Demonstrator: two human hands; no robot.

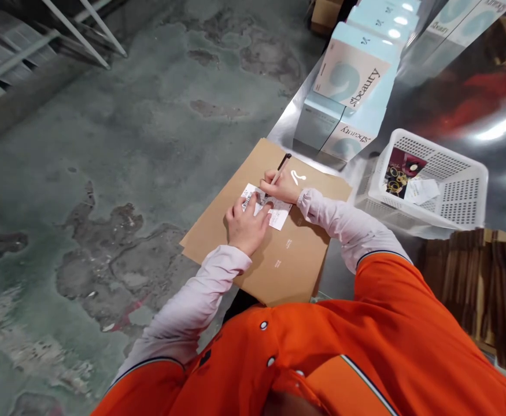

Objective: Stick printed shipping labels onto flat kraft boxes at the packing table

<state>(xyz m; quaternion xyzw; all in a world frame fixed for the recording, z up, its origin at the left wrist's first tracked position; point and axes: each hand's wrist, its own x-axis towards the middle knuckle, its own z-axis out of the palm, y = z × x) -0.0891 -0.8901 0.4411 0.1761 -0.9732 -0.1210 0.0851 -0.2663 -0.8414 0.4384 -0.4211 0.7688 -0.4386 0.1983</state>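
Note:
A white printed label with a barcode point(280, 218) lies on a flat piece of brown cardboard point(218, 231). My left hand point(247, 224) rests on the label with its fingers spread, pressing on its left part. In my right hand point(284, 186) is a slim pen point(283, 164) with a dark upper end and a pale barrel. Its tip points down at the label, near my left fingertips, and is mostly hidden by my fingers. White print marks the cardboard, including a curved logo beside my right hand.
Stacked pale blue "beauty" boxes point(361, 86) stand on the shiny metal table point(443, 110). A white perforated basket point(465, 167) with cards and small items sits to the right. Folded brown cardboard point(473, 283) is piled at lower right. Worn concrete floor point(140, 127) spreads to the left.

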